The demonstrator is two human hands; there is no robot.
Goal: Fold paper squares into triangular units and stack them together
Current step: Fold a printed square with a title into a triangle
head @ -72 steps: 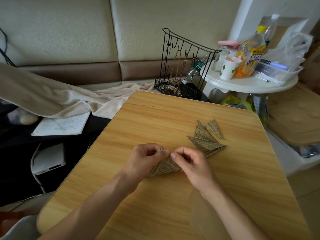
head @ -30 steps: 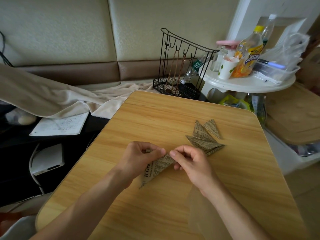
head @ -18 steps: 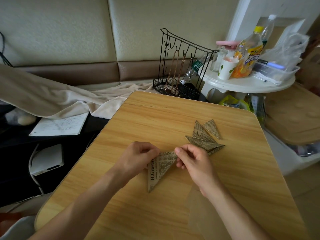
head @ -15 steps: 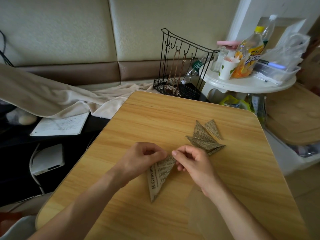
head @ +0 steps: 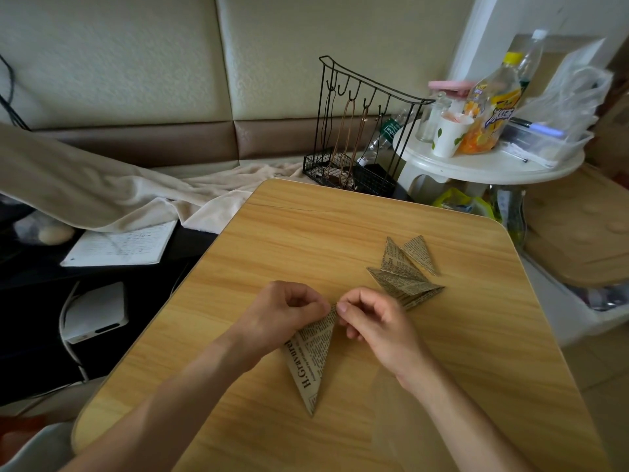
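Left hand (head: pixel 279 315) and right hand (head: pixel 371 318) both pinch the triangle's (head: pixel 311 359) top corner, stack (head: pixel 403 274) just right of it, bare surface (head: pixel 340 226) toward far edge.

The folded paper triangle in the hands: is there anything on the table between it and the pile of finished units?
Nothing visible: only bare table separates the folded paper triangle from the pile, just beyond the right hand.

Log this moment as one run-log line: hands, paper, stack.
left hand: pinches paper triangle top corner | right hand: pinches same corner | folded units: piled on table, beyond right hand
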